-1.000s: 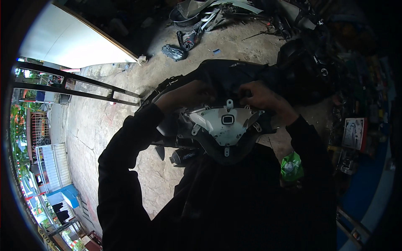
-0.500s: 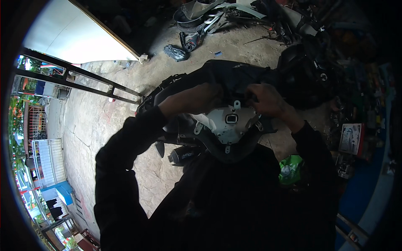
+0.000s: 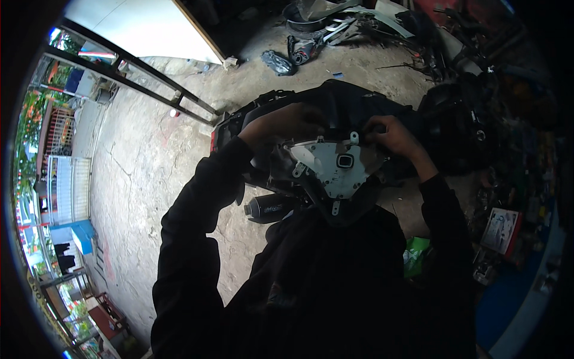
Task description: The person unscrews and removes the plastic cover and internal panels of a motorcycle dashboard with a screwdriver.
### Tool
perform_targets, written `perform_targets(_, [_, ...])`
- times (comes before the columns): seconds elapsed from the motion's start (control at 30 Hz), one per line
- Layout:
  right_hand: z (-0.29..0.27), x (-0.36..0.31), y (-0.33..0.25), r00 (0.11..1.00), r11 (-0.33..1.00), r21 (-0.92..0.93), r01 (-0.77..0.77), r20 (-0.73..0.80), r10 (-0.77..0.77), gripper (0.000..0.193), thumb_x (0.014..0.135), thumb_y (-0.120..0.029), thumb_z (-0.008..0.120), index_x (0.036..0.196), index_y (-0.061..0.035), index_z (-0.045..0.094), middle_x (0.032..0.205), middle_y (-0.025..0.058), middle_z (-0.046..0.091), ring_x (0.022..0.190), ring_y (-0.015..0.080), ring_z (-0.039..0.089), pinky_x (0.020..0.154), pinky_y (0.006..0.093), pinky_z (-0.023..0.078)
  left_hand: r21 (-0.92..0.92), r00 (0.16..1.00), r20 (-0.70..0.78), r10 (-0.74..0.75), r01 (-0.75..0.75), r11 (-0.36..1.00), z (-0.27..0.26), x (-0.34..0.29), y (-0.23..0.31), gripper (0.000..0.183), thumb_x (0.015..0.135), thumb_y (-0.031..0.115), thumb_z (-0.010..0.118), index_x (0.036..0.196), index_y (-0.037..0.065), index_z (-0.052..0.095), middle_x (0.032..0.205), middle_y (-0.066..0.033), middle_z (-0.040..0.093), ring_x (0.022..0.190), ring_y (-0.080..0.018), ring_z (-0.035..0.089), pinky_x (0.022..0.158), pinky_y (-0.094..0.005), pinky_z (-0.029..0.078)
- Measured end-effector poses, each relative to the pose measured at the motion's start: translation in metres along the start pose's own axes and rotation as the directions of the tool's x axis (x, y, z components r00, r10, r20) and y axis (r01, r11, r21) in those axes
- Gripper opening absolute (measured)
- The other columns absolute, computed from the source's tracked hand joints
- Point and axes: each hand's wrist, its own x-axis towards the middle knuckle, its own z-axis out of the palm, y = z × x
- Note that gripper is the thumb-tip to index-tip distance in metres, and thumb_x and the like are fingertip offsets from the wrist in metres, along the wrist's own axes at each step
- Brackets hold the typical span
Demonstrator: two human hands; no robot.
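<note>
In front of my body is a pale instrument cluster point(image 3: 332, 176), back side up, with a square socket and metal mounting tabs. A dark surround point(image 3: 353, 212) frames its near edge. My left hand point(image 3: 292, 122) is closed at its far left edge, fingers curled downward; what they hold is lost in shadow. At the far right, beside an upright tab, my right hand point(image 3: 391, 136) is closed with the fingertips pinched on the edge. Behind both hands lies the black bodywork point(image 3: 353, 99) of a scooter.
A black exhaust muffler point(image 3: 272, 207) lies left of my lap. The green bag point(image 3: 415, 257) is on the right, near a box point(image 3: 501, 230) and assorted parts. Loose fairings and a black basin point(image 3: 302, 21) are piled at the back. A metal frame point(image 3: 143, 75) crosses the left side.
The whole view has shifted, with the scene sliding rightward. My fingers have drawn back slightly from the cluster's far edge, so more of that edge shows. Both hands remain beside it.
</note>
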Motion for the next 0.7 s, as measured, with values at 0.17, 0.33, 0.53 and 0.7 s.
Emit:
perform_targets(0.17, [0.009,0.002,0.018,0.999,0.99,0.139,-0.037,-0.005,0.038,0.018,0.08,-0.011,0.069,0.095,-0.0002,0.067,0.089,0.0071,0.068,0.089,0.0119,0.062,0.081,0.0281,0.047,-0.011,0.992,-0.052,-0.119,0.118,0.993,0.001,-0.05,-0.071,0.031,0.089,0.017,0.062,0.117,0.003,0.063,0.108,-0.0094,0.067,0.101,-0.0185,0.062,0.09,-0.0317,0.048])
perform_targets(0.33, [0.011,-0.005,0.022,0.993,0.965,0.237,-0.112,0.003,0.115,0.021,0.08,-0.013,0.071,0.096,0.0,0.068,0.088,0.0032,0.067,0.086,0.0088,0.06,0.079,0.0263,0.046,-0.486,0.921,-0.249,-0.299,0.148,0.862,0.036,-0.094,-0.099,0.035,0.087,0.015,0.066,0.119,0.002,0.061,0.104,-0.0074,0.066,0.099,-0.0138,0.061,0.082,-0.0275,0.051])
perform_targets(0.53, [0.01,-0.003,0.016,0.99,0.942,0.304,-0.141,0.029,0.138,0.022,0.08,-0.017,0.072,0.096,-0.0022,0.068,0.085,0.0004,0.066,0.081,0.0063,0.057,0.074,0.0243,0.045,-0.39,0.816,-0.466,-0.343,0.158,0.907,0.053,-0.087,-0.092,0.032,0.082,0.018,0.073,0.106,-0.002,0.065,0.093,-0.0096,0.068,0.085,-0.0125,0.063,0.077,-0.028,0.051])
perform_targets(0.7, [0.011,-0.002,0.021,0.976,0.942,0.261,-0.212,0.014,0.216,0.019,0.078,-0.022,0.074,0.088,-0.0072,0.068,0.073,-0.0066,0.058,0.06,0.0003,0.046,0.052,0.0193,0.033,-0.34,0.815,-0.516,-0.263,0.086,0.936,0.051,-0.082,-0.091,0.034,0.079,0.02,0.076,0.103,-0.001,0.065,0.091,-0.0084,0.068,0.085,-0.0127,0.063,0.077,-0.0286,0.051])
